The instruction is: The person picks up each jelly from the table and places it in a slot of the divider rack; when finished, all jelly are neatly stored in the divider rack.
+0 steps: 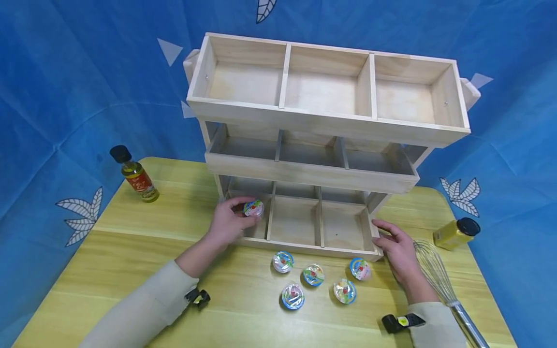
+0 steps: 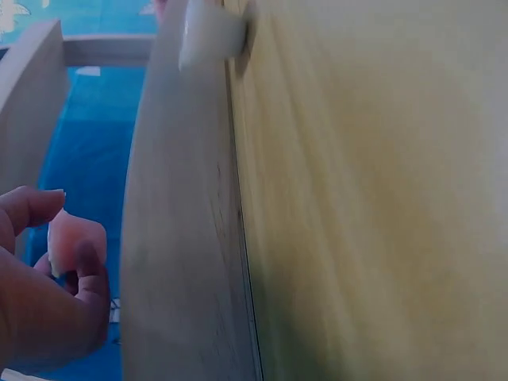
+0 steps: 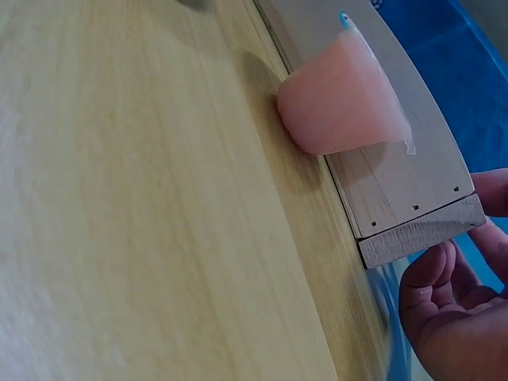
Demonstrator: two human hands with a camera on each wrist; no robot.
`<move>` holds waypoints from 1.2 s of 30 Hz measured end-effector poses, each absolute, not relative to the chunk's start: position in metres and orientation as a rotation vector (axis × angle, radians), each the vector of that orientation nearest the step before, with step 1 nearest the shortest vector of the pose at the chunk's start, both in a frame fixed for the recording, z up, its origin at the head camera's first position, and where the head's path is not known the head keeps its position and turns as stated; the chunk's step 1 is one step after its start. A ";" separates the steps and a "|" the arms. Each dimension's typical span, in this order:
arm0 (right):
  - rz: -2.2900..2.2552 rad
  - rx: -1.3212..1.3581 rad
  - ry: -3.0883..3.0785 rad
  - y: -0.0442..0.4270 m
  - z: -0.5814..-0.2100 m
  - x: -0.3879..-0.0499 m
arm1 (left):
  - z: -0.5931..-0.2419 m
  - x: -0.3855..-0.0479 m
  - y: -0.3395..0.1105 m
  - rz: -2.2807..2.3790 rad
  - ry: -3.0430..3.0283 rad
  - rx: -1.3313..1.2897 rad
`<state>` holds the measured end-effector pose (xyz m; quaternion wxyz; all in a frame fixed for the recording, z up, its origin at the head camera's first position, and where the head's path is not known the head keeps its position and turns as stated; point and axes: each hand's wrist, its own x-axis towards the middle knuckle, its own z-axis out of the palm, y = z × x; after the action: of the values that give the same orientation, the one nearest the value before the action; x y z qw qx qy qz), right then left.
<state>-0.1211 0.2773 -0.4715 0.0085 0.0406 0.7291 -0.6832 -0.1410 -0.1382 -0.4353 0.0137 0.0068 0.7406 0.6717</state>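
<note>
Between thumb and fingers, my left hand (image 1: 228, 223) pinches a small jelly cup (image 1: 254, 209) with a printed foil lid. It is over the bottom tier's left compartment; in the left wrist view the cup's pale pink side (image 2: 79, 242) shows. My right hand (image 1: 398, 249) holds the right end of the bottom tier of a three-tier wooden rack (image 1: 304, 179), its fingers bent at the end wall (image 3: 425, 230). In front of the rack, several more jelly cups (image 1: 313, 274) stand on the table, a pink one (image 3: 341, 99) close to the front board.
An oil bottle (image 1: 139, 179) with a black cap stands at the table's left. To the right are a yellow jar (image 1: 452, 235) with a black lid and a metal whisk (image 1: 444, 280) beside my right forearm. Blue cloth (image 1: 109, 72) hangs behind the wooden table (image 1: 143, 251).
</note>
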 end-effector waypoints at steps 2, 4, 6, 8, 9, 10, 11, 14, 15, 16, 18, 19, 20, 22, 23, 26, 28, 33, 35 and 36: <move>-2.124 0.129 2.285 0.278 -0.472 -0.121 | -0.437 -0.149 -0.137 2.043 2.359 -0.010; -2.119 0.121 2.286 0.278 -0.473 -0.121 | -0.439 -0.155 -0.136 1.972 2.443 -0.036; -2.112 0.112 2.294 0.278 -0.473 -0.121 | -0.443 -0.161 -0.136 1.923 2.506 -0.056; -2.108 0.103 2.299 0.278 -0.473 -0.121 | -0.447 -0.166 -0.135 1.907 2.533 -0.077; -2.107 0.101 2.304 0.278 -0.473 -0.121 | -0.449 -0.168 -0.134 1.902 2.539 -0.087; -2.104 0.100 2.309 0.278 -0.472 -0.121 | -0.452 -0.171 -0.133 1.907 2.532 -0.093; -2.104 0.099 2.309 0.278 -0.472 -0.121 | -0.454 -0.173 -0.133 1.905 2.529 -0.100; -2.099 0.099 2.314 0.278 -0.473 -0.121 | -0.460 -0.178 -0.131 1.907 2.501 -0.109; -2.097 0.099 2.317 0.278 -0.473 -0.121 | -0.462 -0.179 -0.130 1.905 2.492 -0.103; -2.099 0.100 2.315 0.278 -0.473 -0.121 | -0.463 -0.180 -0.129 1.897 2.490 -0.098; -2.102 0.104 2.315 0.278 -0.472 -0.122 | -0.464 -0.182 -0.128 1.879 2.488 -0.093; -2.103 0.107 2.315 0.278 -0.472 -0.121 | -0.464 -0.183 -0.127 1.859 2.498 -0.093; -2.108 0.108 2.310 0.278 -0.472 -0.122 | -0.465 -0.184 -0.127 1.847 2.499 -0.094; -2.113 0.107 2.308 0.278 -0.471 -0.121 | -0.466 -0.185 -0.126 1.826 2.500 -0.101; -2.113 0.106 2.310 0.278 -0.471 -0.121 | -0.467 -0.185 -0.126 1.819 2.496 -0.109; -2.114 0.104 2.309 0.278 -0.471 -0.121 | -0.469 -0.187 -0.126 1.821 2.471 -0.111; -2.115 0.104 2.308 0.278 -0.472 -0.121 | -0.470 -0.188 -0.126 1.834 2.441 -0.107; -2.118 0.094 2.298 0.280 -0.474 -0.122 | -0.470 -0.189 -0.127 1.890 2.352 -0.113; -2.109 0.092 2.313 0.281 -0.475 -0.122 | -0.470 -0.188 -0.127 1.899 2.340 -0.115; -2.103 0.095 2.321 0.281 -0.475 -0.122 | -0.470 -0.188 -0.128 1.898 2.341 -0.113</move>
<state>-0.1222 0.2807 -0.4753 0.0041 0.0302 0.7407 -0.6711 -0.1884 -0.1275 -0.4700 0.0628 -0.0374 0.7747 0.6282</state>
